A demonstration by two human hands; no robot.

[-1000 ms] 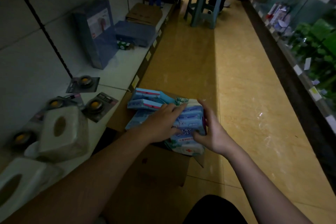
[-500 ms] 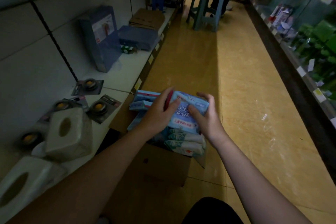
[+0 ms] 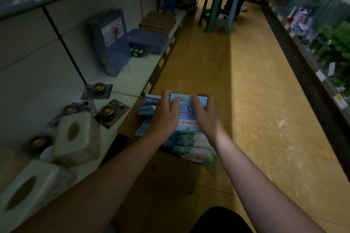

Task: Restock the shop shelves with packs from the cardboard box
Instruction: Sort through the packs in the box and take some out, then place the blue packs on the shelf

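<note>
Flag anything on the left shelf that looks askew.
The carded round items lie scattered flat at differing angles, and a tissue pack sits tilted among them. Flattened cardboard lies farther along the shelf.

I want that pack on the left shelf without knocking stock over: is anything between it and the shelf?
Nothing visible stands between the held pack and the shelf. Carded items cover the nearest stretch; bare board lies just beyond them.

I see both hands, left [image 3: 164,115] and right [image 3: 205,117], gripping a blue pack [image 3: 186,113] above the box [image 3: 170,172] beside the shelf [image 3: 132,79].
</note>
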